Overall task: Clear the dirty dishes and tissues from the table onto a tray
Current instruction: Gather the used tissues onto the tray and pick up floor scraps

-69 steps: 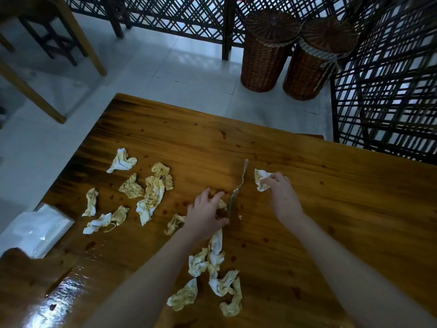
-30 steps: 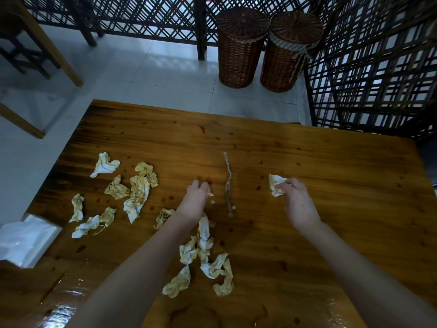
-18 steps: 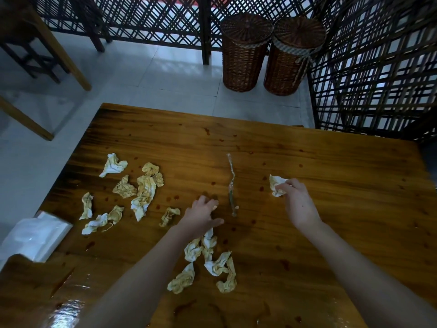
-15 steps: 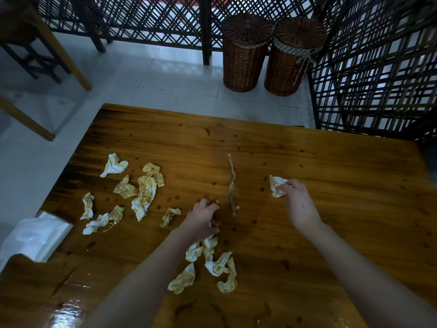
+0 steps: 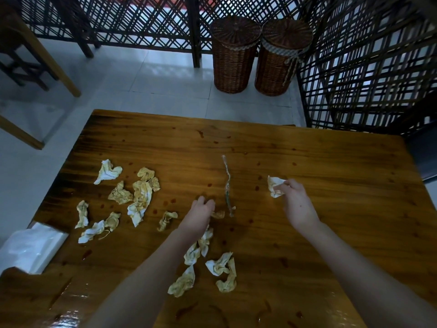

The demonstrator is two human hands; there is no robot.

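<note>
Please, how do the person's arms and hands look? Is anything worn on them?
Both are bare. The left hand and the right hand have no gloves, and I see no ring, watch or bracelet. The left forearm and the right forearm show no sleeve up to the picture's edge.

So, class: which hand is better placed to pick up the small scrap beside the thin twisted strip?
Left. The left hand is right beside the scrap; the right hand is farther off and pinches a crumpled tissue.
</note>
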